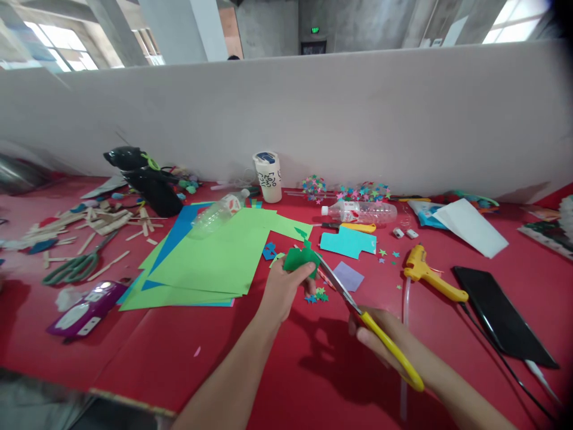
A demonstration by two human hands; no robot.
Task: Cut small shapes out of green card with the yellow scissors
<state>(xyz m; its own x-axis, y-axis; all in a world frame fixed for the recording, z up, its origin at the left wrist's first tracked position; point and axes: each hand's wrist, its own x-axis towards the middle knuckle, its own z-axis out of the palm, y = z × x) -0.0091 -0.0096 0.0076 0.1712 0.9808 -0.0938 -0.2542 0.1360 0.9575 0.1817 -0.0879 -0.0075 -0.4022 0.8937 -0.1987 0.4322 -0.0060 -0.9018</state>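
Observation:
My left hand (286, 283) pinches a small piece of dark green paper (301, 260) above the red table. A narrow cut strip stands up from the paper's top edge. In my right hand (380, 334) is a pair of yellow-handled scissors (389, 346), with the blades pointing up and left. The blade tips touch or overlap the right edge of the green paper; which one I cannot tell. Beneath and beside the hands lie small star sequins (317, 296), a purple paper square (348, 276) and a cut turquoise paper piece (348, 241).
Light green sheets (215, 257) lie left, with a plastic bottle (219, 214) on them. A yellow glue gun (432, 275) and black tablet (504, 313) are at right. Farther back stand a white cup (268, 177) and another bottle (360, 212). Green scissors (76, 267) lie far left.

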